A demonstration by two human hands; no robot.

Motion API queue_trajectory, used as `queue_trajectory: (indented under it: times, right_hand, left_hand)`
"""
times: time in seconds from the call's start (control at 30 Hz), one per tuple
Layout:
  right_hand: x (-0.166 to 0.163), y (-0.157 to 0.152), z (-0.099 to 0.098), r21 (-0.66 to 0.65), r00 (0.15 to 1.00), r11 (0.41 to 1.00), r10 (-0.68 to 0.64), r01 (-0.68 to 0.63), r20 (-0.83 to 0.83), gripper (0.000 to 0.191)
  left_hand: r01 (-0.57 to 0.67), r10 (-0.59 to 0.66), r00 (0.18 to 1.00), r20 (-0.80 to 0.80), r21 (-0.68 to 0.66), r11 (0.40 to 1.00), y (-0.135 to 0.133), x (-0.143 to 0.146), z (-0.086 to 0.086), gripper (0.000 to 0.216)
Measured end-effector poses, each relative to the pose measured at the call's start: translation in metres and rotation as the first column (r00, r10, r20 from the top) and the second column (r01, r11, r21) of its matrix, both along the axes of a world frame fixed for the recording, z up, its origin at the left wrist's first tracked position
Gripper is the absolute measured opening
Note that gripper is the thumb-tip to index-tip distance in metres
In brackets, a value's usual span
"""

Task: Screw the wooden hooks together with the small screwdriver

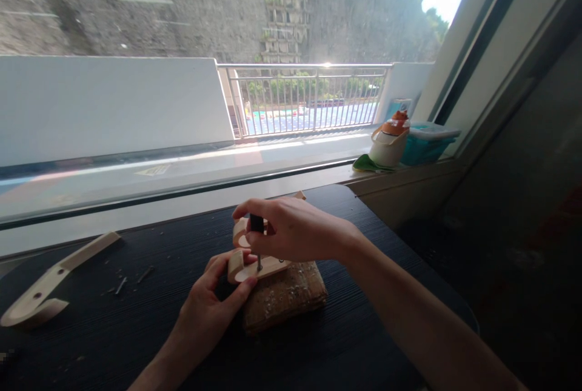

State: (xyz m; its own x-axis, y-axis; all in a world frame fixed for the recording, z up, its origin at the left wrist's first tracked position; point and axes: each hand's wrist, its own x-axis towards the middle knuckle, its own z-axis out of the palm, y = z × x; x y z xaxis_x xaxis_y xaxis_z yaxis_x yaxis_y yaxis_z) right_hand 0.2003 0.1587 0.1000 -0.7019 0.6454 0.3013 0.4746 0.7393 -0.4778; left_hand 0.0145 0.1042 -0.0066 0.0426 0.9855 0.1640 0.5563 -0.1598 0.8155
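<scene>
My right hand (pixel 291 234) is closed round the dark handle of a small screwdriver (pixel 257 224), held upright with its shaft down on a pale wooden hook piece (pixel 266 267). That piece lies on a worn brown block (pixel 284 297) on the black table (pixel 136 330). My left hand (pixel 213 303) pinches the curved end of the same wooden piece, thumb and fingers on either side of it.
A second wooden hook (pixel 43 294) lies at the table's left edge. Loose screws (pixel 131 280) and wood chips sit between it and my hands. On the window sill at the right stand a white pot (pixel 386 145) and a teal box (pixel 427 142).
</scene>
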Motion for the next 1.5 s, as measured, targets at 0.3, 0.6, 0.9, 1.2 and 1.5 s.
queue_trajectory:
  times: [0.3, 0.6, 0.9, 1.2, 1.5]
  right_hand:
    - [-0.004, 0.007, -0.006, 0.018, 0.999, 0.999, -0.038, 0.039, -0.036, 0.029]
    - [-0.005, 0.0, -0.004, 0.073, 0.999, 0.997, -0.021, 0.024, -0.041, 0.033]
    - [-0.008, 0.003, -0.007, 0.042, 0.999, 0.999, 0.019, -0.017, -0.039, 0.022]
    - [-0.007, -0.005, -0.002, 0.082, 1.0, 0.996, -0.018, 0.019, -0.003, 0.026]
    - [-0.005, 0.002, -0.003, 0.02, 0.999, 1.0, 0.023, -0.022, -0.038, 0.023]
  left_hand:
    - [0.01, -0.01, 1.0, 0.006, -0.002, 1.0, 0.0, -0.001, -0.002, 0.038]
    - [-0.005, 0.005, 1.0, -0.001, -0.007, 1.0, 0.0, -0.001, -0.004, 0.039]
    - [-0.001, 0.001, 1.0, -0.01, -0.006, 1.0, -0.002, -0.001, 0.0, 0.038]
    - [-0.019, 0.019, 1.0, -0.019, 0.007, 1.0, 0.0, 0.003, 0.005, 0.039]
    - [-0.022, 0.022, 0.999, -0.029, 0.004, 1.0, -0.001, 0.0, 0.001, 0.038]
